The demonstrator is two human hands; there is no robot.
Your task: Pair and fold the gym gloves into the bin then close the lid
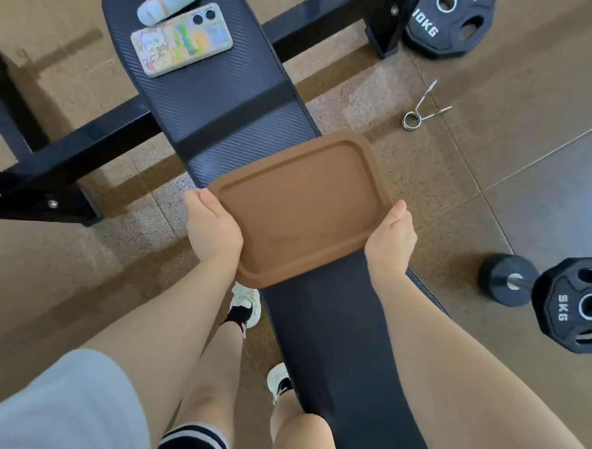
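Both hands — left hand and right hand — gripped opposite edges of the brown lid over the weight bench, probably seating it evenly on a bin hidden beneath — no gloves showed.

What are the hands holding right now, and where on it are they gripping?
Both hands hold the brown lid over the bench: the left hand grips its left edge and the right hand its right edge, thumbs on top.
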